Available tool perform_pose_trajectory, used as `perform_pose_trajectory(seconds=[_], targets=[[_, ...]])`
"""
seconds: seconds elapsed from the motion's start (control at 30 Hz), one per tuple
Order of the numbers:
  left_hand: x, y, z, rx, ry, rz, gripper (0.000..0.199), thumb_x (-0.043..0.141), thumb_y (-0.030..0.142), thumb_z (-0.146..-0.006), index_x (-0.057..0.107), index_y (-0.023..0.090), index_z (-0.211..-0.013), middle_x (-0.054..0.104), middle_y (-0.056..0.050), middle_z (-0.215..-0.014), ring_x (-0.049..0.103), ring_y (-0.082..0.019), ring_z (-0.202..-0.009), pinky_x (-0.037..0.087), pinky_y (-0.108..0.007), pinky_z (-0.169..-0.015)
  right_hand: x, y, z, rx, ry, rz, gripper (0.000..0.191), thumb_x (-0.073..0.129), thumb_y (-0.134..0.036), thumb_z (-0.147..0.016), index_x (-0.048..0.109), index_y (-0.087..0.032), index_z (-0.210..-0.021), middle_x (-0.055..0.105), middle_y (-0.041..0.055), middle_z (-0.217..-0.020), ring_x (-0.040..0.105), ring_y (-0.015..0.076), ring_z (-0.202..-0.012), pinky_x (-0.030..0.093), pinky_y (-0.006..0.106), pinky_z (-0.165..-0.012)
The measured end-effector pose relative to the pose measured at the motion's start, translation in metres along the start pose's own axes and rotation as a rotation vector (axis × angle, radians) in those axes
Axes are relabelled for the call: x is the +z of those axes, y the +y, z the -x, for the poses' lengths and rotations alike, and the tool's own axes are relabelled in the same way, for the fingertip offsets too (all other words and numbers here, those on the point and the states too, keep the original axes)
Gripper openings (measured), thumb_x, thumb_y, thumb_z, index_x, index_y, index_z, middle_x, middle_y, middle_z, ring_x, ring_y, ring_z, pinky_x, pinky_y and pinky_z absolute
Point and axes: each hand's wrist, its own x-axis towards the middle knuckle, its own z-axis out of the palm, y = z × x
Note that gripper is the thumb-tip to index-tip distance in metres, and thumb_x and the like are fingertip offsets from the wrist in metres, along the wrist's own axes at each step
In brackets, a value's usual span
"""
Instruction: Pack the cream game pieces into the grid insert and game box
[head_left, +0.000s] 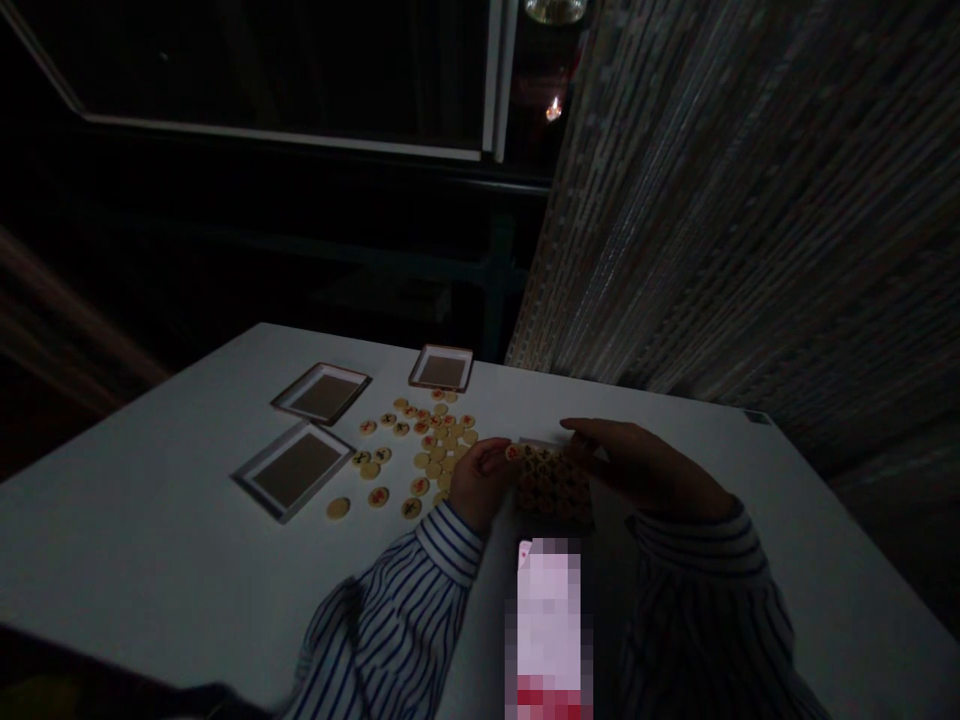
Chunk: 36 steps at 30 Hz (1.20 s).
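Observation:
My left hand [480, 485] is closed at the left edge of a shallow box, its fingertips pinching a round Chinese chess piece [513, 452] with a red character. In the box [592, 522], chess pieces [553, 490] with dark characters lie in rows. My right hand [637, 462] hovers over the box's right side with fingers stretched out; the light is too dim to tell whether they touch the pieces. To the left of my left hand, many loose chess pieces [450, 440] are spread on the white table [187, 560], some showing red or black characters, others plain side up.
Three shallow box parts with brown bottoms, a near-left one [251, 478], a far-left one [281, 402] and a back one [470, 370], lie beyond the loose pieces. A phone [551, 620] with a lit screen lies close to me. A string curtain [720, 200] hangs behind the table.

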Motion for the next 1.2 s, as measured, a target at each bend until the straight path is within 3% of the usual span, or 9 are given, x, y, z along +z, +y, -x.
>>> perform_pose_trajectory(seconds=[0.23, 0.53, 0.73, 1.2], targets=[[-0.001, -0.011, 0.002, -0.02, -0.09, 0.006, 0.03, 0.072, 0.025, -0.056, 0.059, 0.016, -0.082, 0.068, -0.007, -0.085, 0.063, -0.018, -0.081, 0.051, -0.031, -0.072, 0.012, 0.005, -0.004, -0.042, 0.043, 0.033, 0.038, 0.048, -0.026, -0.08, 0.051, -0.021, -0.117, 0.066, 0.0071, -0.099, 0.062, 0.0174, -0.084, 0.049, 0.032, -0.073], [0.001, -0.006, 0.005, -0.018, -0.108, -0.067, 0.026, 0.069, 0.017, -0.057, 0.061, 0.017, -0.082, 0.069, -0.007, -0.084, 0.064, -0.022, -0.083, 0.051, -0.039, -0.077, 0.019, 0.003, -0.009, -0.074, 0.046, 0.038, 0.035, 0.05, -0.024, -0.078, 0.054, -0.018, -0.113, 0.065, 0.0083, -0.101, 0.062, 0.0185, -0.088, 0.05, 0.032, -0.076], [0.002, 0.0, 0.006, -0.036, -0.085, -0.074, 0.025, 0.069, 0.015, -0.057, 0.061, 0.017, -0.081, 0.07, -0.007, -0.086, 0.064, -0.021, -0.084, 0.051, -0.037, -0.078, 0.026, -0.006, -0.015, -0.167, -0.015, 0.075, 0.026, 0.043, -0.024, -0.083, 0.059, -0.022, -0.103, 0.066, 0.0052, -0.099, 0.061, 0.0168, -0.088, 0.049, 0.03, -0.078], [0.003, 0.006, 0.01, -0.03, -0.141, -0.178, 0.025, 0.066, 0.018, -0.065, 0.06, 0.017, -0.089, 0.068, -0.008, -0.093, 0.063, -0.02, -0.088, 0.052, -0.035, -0.08, 0.034, -0.01, -0.02, -0.162, -0.013, 0.112, 0.026, 0.045, -0.025, -0.082, 0.06, -0.024, -0.103, 0.067, 0.0044, -0.09, 0.062, 0.0185, -0.081, 0.049, 0.03, -0.072]])
